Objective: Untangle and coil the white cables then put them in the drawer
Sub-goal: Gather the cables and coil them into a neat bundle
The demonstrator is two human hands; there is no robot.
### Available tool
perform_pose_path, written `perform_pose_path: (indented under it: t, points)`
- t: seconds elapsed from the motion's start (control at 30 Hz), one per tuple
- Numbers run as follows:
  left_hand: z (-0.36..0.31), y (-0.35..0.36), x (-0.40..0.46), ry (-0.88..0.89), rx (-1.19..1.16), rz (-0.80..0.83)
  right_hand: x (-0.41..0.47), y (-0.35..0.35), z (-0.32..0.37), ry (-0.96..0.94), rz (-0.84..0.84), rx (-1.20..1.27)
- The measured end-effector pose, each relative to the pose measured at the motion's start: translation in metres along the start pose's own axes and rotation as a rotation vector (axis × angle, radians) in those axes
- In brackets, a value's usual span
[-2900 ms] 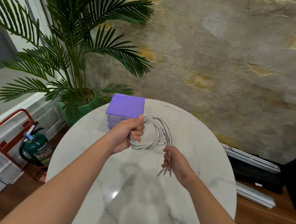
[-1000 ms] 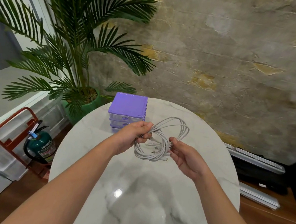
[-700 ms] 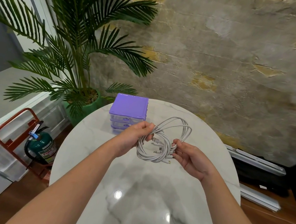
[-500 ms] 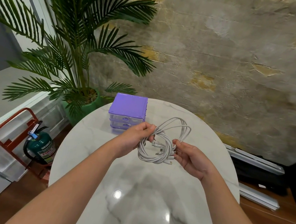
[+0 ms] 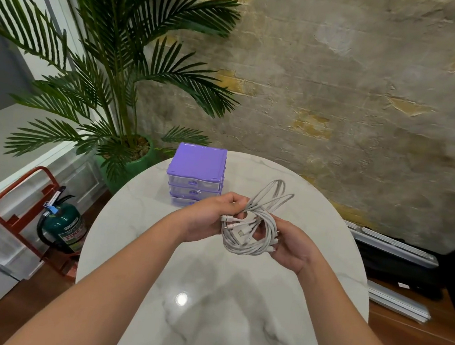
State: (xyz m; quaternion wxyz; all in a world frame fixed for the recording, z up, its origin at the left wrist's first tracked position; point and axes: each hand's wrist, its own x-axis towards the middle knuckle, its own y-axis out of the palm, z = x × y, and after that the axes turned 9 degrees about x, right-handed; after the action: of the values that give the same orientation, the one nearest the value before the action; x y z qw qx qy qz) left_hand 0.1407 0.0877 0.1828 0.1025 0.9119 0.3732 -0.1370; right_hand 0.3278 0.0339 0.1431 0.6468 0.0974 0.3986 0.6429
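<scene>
Cables coiled and in hand, drawer not yet opened.

The left hand (image 5: pixel 207 218) is closed around the top of the bundle of white cables (image 5: pixel 251 232), and the right hand (image 5: pixel 291 245) cups its far side with fingers curled on the loops; the bundle hangs above the round marble table (image 5: pixel 204 324). Most of the length lies in a neat coil, though two long loops stick up and several plug ends poke loose through the middle, so tidying looks unfinished. The purple drawer unit (image 5: pixel 195 178) stands just beyond the hands with all its drawers shut; opening one and stowing the coil remain.
</scene>
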Motion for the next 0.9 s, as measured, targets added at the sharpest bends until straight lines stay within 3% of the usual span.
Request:
perform_pose_path:
  t: [0.2,0.5,0.6,0.73,0.9]
  points:
    - [0.0,-0.014,0.0,-0.078,-0.271,0.122,-0.008,0.002,0.003,0.174,-0.027,-0.074]
    - [-0.005,-0.017,0.002,-0.03,-0.159,0.002,-0.011,-0.005,0.001,0.089,0.178,0.138]
    - [-0.007,-0.016,0.004,-0.001,-0.043,-0.04,-0.01,-0.001,0.007,0.069,0.136,-0.064]
    - [-0.009,-0.005,0.009,0.035,0.155,-0.123,-0.006,0.014,0.007,0.051,-0.063,-0.415]
    - [-0.003,0.0,0.011,0.068,0.308,-0.188,0.003,0.015,0.001,0.028,-0.182,-0.563]
